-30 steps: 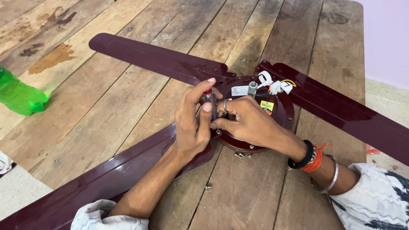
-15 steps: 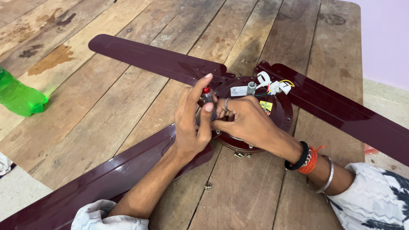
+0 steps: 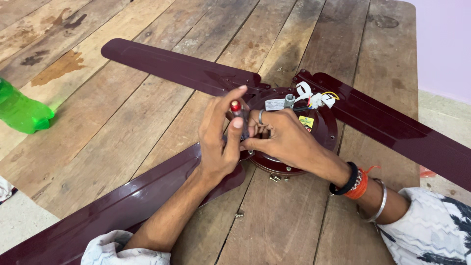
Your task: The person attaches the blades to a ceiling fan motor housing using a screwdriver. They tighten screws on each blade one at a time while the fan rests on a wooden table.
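A maroon ceiling fan lies on a wooden table (image 3: 147, 113), its round motor hub (image 3: 321, 127) in the middle and three long blades spread out. My left hand (image 3: 221, 135) grips a screwdriver (image 3: 239, 114) with a clear handle and a red cap, held upright at the hub's left edge. My right hand (image 3: 282, 140) rests on the hub beside the tool, its fingertips pinched at the shaft near the blade joint. White connectors and coloured wires (image 3: 314, 98) sit on top of the hub.
A green plastic bottle (image 3: 22, 112) lies at the table's left edge. Small loose screws (image 3: 239, 214) lie on the planks near my forearms, and more (image 3: 275, 178) under the hub's rim. The table's right edge drops to a pale floor (image 3: 441, 105).
My left hand has shifted its grip on the screwdriver handle, fingers rolling around it; the red cap now shows between thumb and fingers. My right hand stays at the hub.
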